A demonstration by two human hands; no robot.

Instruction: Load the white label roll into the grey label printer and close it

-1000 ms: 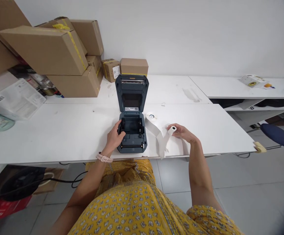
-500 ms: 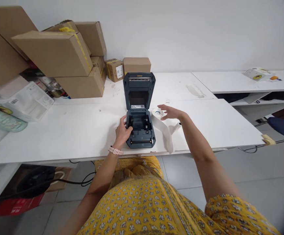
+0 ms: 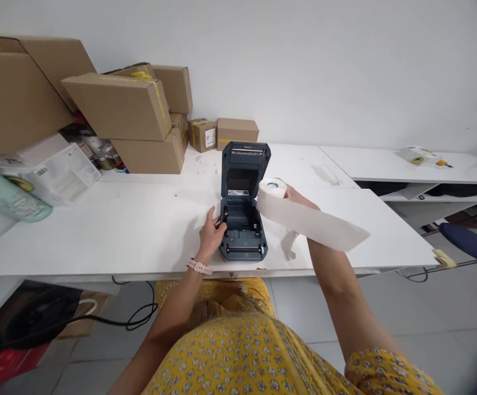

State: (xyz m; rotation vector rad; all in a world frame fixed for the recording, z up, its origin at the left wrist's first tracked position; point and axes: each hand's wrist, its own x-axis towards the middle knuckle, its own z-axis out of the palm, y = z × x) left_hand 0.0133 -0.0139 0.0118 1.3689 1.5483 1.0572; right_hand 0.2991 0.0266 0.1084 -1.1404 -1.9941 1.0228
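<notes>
A dark grey label printer stands on the white table with its lid raised. My left hand lies against the printer's left side, thumb at the rim, fingers apart. Just right of the raised lid, my right hand grips a roll of white labels; the roll partly hides its fingers. A long loose strip trails from the roll to the right, across my right forearm. A torn scrap of paper lies on the table to the right of the printer.
Cardboard boxes are stacked at the back left, with two small boxes behind the printer. A mint bottle and a white package lie at the left. Another package sits on the far right table.
My right hand has taken hold of the label roll and raised it off the table, its strip now swung out to the right. My left hand stays at the printer. The view has shifted slightly.
</notes>
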